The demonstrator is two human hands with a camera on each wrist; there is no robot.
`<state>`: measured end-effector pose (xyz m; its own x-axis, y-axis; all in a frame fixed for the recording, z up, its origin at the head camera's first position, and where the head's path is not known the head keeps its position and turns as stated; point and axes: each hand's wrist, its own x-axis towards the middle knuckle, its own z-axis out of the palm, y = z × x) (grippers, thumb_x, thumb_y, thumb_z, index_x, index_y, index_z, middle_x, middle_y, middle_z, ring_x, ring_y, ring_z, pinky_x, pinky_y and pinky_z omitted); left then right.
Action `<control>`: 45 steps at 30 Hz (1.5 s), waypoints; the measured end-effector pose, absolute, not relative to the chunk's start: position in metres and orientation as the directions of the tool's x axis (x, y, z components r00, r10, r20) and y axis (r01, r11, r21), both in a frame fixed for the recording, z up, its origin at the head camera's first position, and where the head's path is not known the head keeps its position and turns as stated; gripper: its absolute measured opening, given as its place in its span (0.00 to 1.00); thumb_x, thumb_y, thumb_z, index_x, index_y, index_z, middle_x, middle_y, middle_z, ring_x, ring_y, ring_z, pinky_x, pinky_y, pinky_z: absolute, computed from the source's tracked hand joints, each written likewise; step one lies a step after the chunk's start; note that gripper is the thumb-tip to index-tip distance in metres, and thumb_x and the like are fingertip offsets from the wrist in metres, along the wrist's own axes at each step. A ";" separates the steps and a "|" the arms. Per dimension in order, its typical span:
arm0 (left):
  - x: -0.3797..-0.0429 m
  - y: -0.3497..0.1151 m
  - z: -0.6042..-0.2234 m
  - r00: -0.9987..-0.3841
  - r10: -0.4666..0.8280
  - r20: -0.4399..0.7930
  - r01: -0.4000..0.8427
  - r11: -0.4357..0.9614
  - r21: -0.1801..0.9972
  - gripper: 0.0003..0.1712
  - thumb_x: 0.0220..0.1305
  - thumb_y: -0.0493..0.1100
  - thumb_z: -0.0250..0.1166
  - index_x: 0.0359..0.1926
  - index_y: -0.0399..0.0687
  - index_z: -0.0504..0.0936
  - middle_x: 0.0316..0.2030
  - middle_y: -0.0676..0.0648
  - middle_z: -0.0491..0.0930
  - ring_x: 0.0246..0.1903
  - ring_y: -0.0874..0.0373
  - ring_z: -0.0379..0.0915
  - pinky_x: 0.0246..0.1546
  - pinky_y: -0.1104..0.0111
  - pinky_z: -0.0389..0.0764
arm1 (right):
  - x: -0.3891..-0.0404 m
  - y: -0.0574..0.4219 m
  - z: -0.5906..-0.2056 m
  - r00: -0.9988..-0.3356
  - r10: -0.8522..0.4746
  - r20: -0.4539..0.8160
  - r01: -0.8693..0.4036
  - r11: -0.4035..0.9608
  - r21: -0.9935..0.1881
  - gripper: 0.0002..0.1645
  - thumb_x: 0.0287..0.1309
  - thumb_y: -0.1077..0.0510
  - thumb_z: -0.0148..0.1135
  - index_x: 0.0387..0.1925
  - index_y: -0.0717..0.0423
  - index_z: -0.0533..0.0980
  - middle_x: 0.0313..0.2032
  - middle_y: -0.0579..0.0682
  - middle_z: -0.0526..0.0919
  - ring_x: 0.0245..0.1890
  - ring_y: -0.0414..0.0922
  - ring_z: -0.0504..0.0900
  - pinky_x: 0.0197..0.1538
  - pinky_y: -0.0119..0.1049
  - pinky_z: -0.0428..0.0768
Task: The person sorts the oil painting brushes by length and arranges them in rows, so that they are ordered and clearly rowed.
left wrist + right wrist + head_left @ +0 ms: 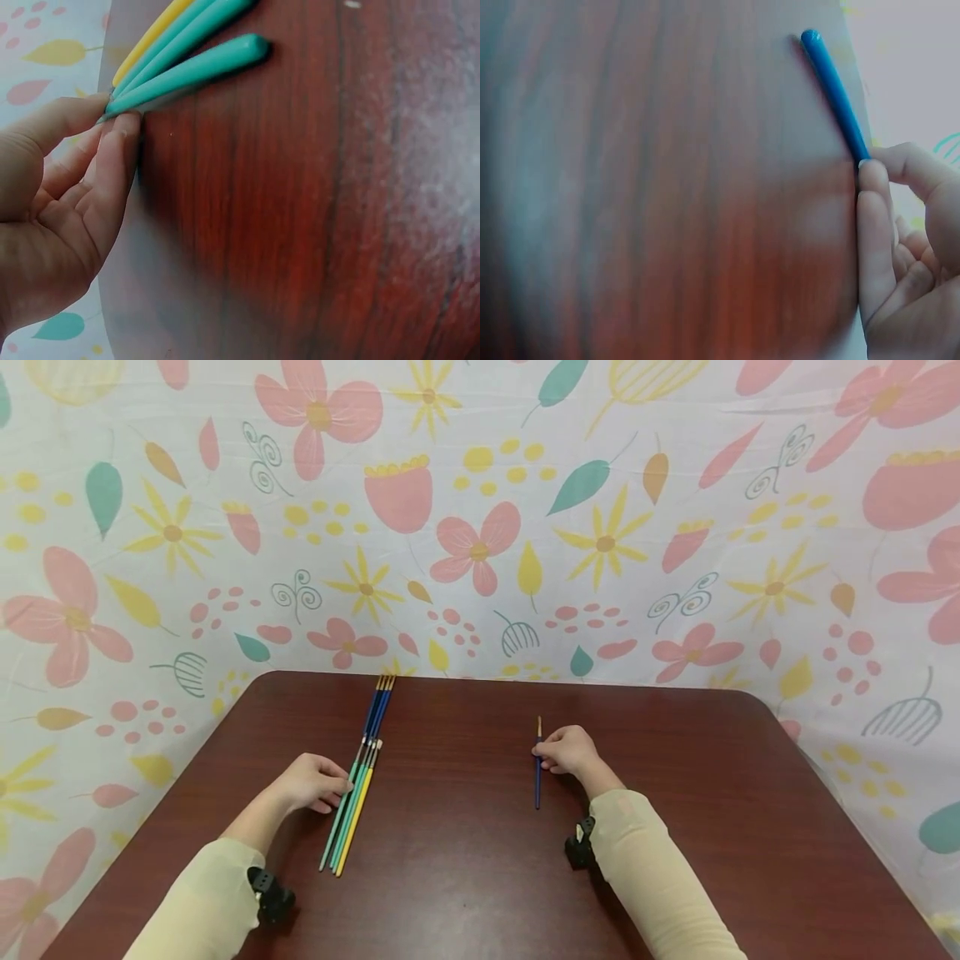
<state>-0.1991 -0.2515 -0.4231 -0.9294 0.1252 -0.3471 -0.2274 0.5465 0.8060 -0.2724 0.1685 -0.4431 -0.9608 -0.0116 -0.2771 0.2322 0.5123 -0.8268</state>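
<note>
In the head view my left hand (311, 782) is at the left, thumb and fingertips pinching the outermost green paintbrush (339, 822). The left wrist view shows that green paintbrush (195, 73) angled away from the other handles, its end toward the camera. Beside it lie another green handle (174, 51) and a yellow paintbrush (356, 814). Right of the middle, my right hand (570, 750) pinches a blue paintbrush (537, 783) between thumb and fingers, bristles pointing to the back. Its rounded blue handle end (825, 64) sticks out past the fingertips in the right wrist view.
Several dark blue paintbrushes (380, 710) lie side by side at the table's back edge, just beyond the green and yellow ones. The brown wooden table (465, 877) has rounded back corners. A flowered cloth (480, 468) hangs behind it.
</note>
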 end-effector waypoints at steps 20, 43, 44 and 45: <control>-0.194 -0.244 -0.430 -0.944 -0.015 -0.329 -0.275 0.588 0.761 0.11 0.56 0.38 0.67 0.37 0.33 0.83 0.30 0.44 0.84 0.26 0.59 0.79 0.26 0.64 0.83 | -0.262 0.140 -0.431 -0.964 0.154 -0.216 0.253 0.775 -0.579 0.11 0.52 0.52 0.69 0.24 0.55 0.80 0.28 0.51 0.82 0.25 0.47 0.79 0.23 0.36 0.74; -0.196 -0.253 -0.429 -0.915 0.027 -0.403 -0.339 0.490 0.803 0.15 0.55 0.41 0.70 0.40 0.34 0.82 0.31 0.48 0.84 0.29 0.61 0.80 0.31 0.64 0.84 | -0.266 0.120 -0.426 -0.968 0.169 -0.185 0.250 0.697 -0.672 0.12 0.56 0.54 0.61 0.25 0.57 0.82 0.25 0.50 0.83 0.17 0.43 0.78 0.19 0.32 0.75; -0.196 -0.254 -0.430 -0.912 0.029 -0.409 -0.345 0.484 0.804 0.15 0.55 0.41 0.70 0.40 0.34 0.82 0.31 0.48 0.84 0.29 0.61 0.80 0.31 0.65 0.84 | -0.268 0.117 -0.427 -0.970 0.161 -0.179 0.241 0.678 -0.695 0.12 0.56 0.54 0.61 0.27 0.58 0.83 0.25 0.51 0.83 0.17 0.43 0.79 0.20 0.32 0.77; -0.197 -0.254 -0.430 -0.910 0.030 -0.414 -0.351 0.479 0.805 0.15 0.54 0.41 0.70 0.40 0.35 0.82 0.31 0.49 0.84 0.29 0.61 0.80 0.31 0.65 0.84 | -0.269 0.114 -0.427 -0.971 0.153 -0.182 0.237 0.649 -0.723 0.12 0.57 0.55 0.61 0.29 0.59 0.83 0.25 0.53 0.84 0.18 0.43 0.79 0.21 0.33 0.78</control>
